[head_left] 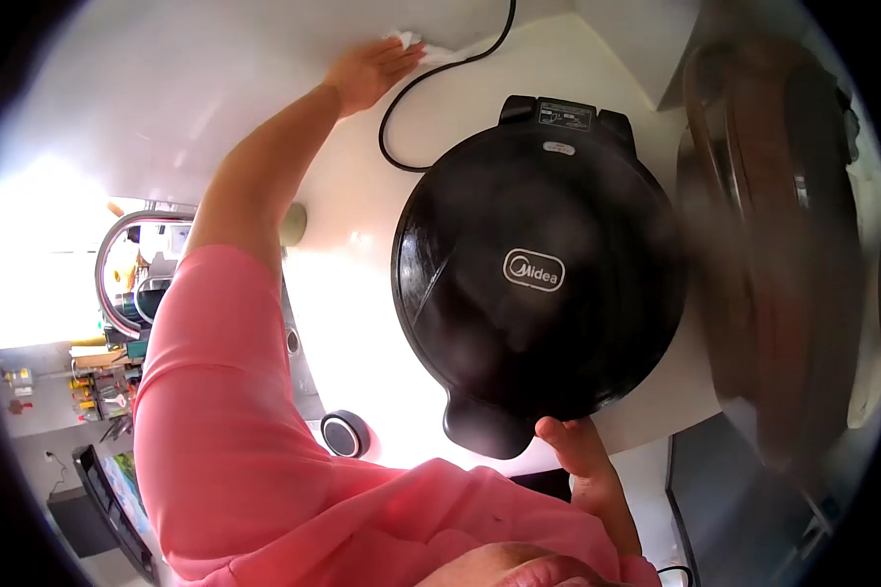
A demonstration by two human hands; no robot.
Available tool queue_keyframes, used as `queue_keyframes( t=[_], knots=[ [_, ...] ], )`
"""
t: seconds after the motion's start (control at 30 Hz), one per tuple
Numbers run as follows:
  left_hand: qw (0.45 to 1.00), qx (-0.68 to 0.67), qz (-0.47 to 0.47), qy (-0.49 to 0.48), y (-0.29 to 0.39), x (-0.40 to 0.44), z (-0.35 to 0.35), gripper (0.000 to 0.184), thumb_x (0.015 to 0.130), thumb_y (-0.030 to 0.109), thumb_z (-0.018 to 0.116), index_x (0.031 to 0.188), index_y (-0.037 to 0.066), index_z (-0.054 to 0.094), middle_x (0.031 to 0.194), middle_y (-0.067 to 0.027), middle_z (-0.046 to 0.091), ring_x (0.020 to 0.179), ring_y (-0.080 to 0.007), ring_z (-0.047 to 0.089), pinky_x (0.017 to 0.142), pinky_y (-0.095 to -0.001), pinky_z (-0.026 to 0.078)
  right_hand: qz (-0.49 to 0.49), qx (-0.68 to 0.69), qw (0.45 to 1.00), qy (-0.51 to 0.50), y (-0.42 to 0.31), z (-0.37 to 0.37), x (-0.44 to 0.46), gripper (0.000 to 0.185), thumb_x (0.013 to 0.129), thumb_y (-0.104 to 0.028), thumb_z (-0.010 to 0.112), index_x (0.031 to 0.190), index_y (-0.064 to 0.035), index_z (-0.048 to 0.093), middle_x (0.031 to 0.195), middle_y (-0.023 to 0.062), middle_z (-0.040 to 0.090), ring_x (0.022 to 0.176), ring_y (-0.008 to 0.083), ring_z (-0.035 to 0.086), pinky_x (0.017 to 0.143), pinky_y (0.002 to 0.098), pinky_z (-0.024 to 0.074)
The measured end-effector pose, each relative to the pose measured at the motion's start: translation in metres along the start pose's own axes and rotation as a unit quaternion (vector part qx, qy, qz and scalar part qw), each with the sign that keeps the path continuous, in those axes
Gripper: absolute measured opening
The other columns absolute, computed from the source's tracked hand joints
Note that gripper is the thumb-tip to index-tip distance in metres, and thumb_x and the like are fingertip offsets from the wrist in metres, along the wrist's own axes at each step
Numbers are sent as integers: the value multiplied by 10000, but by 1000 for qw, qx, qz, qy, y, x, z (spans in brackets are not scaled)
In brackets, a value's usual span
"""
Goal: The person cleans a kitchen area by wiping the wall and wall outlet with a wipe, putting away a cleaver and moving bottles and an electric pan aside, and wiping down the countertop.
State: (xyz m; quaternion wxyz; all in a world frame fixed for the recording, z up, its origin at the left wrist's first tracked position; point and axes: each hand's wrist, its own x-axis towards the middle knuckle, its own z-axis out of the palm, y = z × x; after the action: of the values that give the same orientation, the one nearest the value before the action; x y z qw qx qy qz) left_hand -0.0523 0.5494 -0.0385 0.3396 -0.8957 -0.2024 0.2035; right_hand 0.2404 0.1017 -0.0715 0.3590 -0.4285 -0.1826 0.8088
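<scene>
On the pale counter, one hand at the white cloth and one at the black appliance's front

Across the middle of the pale counter (338, 323) sits the round black appliance (538, 205), its Midea badge facing up and its protruding front handle (489, 428) pointing toward the person. At the far side, a printed label (565, 115) lies between two dark hinge blocks. Whether the appliance rests fully flat or is slightly raised, I cannot tell.

Beyond it, to the left, the left hand (372, 72) reaches out at the end of a bare forearm — fingers stretched and close together, palm side down, the hand spread long rather than curled. A crumpled white cloth (406, 41) shows at its fingertips; how much of it lies under the fingers is hidden. A black cord (387, 117) loops between this hand and the appliance.

The right hand (578, 448) is at the appliance's front edge, just right of the handle. Its thumb shows against the dark rim — the other fingers are largely out of sight, so I cannot tell how wide or narrow the hand is, or whether it grips.

Nearer the person, left of the handle, stands a small round dark object (345, 433) with a pale ring. Right of the appliance is a large glossy brown object (778, 245), partly blurred.
</scene>
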Motion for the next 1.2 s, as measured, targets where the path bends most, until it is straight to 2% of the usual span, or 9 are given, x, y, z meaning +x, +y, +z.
queue_keyframes(
  t=[0.13,0.43,0.47,0.53,0.7,0.77,0.83,1.0,1.2],
  knots=[
    [997,-5,-33,-63,15,-26,5,573,861,145,485,1407,64,331,1497,7,265,1346,-159,282,1146,-312,182,-29,5,1000,3,2,4,-1,720,661,-639,716,1047,-47,581,869,14,607,774,114,567,699,271,484],
    [976,-35,-161,-140,52,-46,2,421,859,110,476,1272,37,507,1360,-50,466,1298,-197,365,1104,-309,269,-57,0,993,-107,24,-17,11,582,831,-530,606,1070,0,582,906,102,650,816,198,639,727,330,527],
    [928,-115,-220,-277,52,-41,-17,360,833,92,491,1175,92,603,1217,-62,586,1190,-218,485,1057,-315,313,-46,0,990,-132,29,-21,13,569,856,-526,570,1067,2,582,919,107,652,831,198,639,751,337,521],
    [914,-200,-315,-157,59,-65,-10,363,824,83,490,1161,123,619,1167,-70,612,1128,-229,525,1039,-315,320,-50,-6,982,-182,33,-26,15,531,930,-493,460,1059,8,580,942,114,656,874,193,637,809,347,502],
    [731,-446,-481,188,74,-97,-30,359,865,61,436,1164,136,620,1061,-153,637,945,-252,603,857,-363,444,-34,-163,968,-186,-3,-14,-37,368,947,-345,514,1024,4,604,943,92,647,860,169,631,791,296,497],
    [639,-559,-505,158,73,-102,-89,347,903,88,411,1188,137,603,1014,-124,643,881,-215,598,774,-336,466,-149,-295,938,-102,-29,-2,-69,272,936,-251,554,1018,2,613,945,70,636,805,133,624,734,253,490],
    [393,-752,-502,168,77,-116,-147,346,914,102,411,1215,127,580,993,-60,628,843,-167,572,773,-304,454,-216,-239,942,-91,-74,30,-85,209,920,-156,562,1053,-1,603,930,55,631,757,96,608,686,224,475],
    [314,-833,-398,221,98,-164,-229,346,918,96,420,1242,90,544,1041,-35,606,877,-149,573,779,-297,464,-422,-452,784,-49,-157,134,-14,527,776,-13,678,1264,-46,482,1065,94,556,665,105,565,627,224,468],
    [145,-861,-394,287,130,-208,-249,325,942,110,436,1251,16,477,1082,-84,588,936,-166,588,816,-297,481,-357,-589,723,-51,-135,199,70,716,715,-318,747,1306,-84,418,1035,108,600,728,205,589,715,322,489]
  ],
)
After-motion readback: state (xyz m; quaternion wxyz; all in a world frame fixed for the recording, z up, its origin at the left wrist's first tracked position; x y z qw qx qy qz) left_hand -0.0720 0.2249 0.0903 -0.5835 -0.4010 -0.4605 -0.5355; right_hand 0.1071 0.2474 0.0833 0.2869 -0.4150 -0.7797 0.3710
